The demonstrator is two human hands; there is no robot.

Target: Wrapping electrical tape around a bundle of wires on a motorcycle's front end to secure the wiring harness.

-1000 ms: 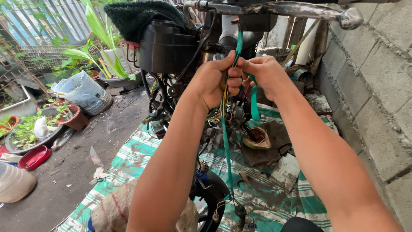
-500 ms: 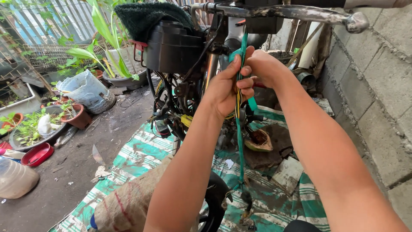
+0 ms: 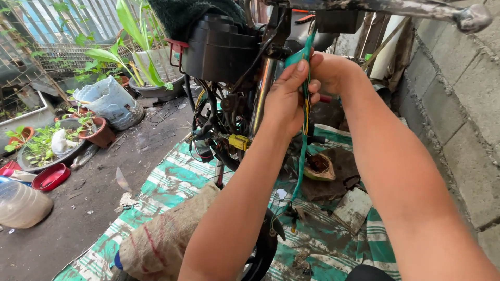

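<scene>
The left hand [image 3: 285, 101] is closed around a green-wrapped wire bundle [image 3: 302, 151], thumb and fingers pinching it just below the handlebar [image 3: 396, 6] of a stripped motorcycle. The right hand [image 3: 330, 72] sits touching the left, curled over the same bundle a little higher, where the green tape wrap reaches up toward the steering head. Yellow and dark strands show between the fingers of the left hand; whether these are bare wires or sleeved ones is hard to tell. Below the hands the bundle hangs straight down, thin and teal-green, past the front tyre [image 3: 263, 250]. To the left of it a small yellow connector block [image 3: 238, 141] sits among black cables under the black headlight housing [image 3: 221, 49]. A green-and-white striped tarp [image 3: 172, 182] covers the ground, with a tan sack [image 3: 166, 237] lying on it. Further left stand a pale plastic bag [image 3: 107, 101], potted plants [image 3: 94, 130] and a red dish [image 3: 50, 177]. A grey block wall [image 3: 458, 104] runs along the right.
</scene>
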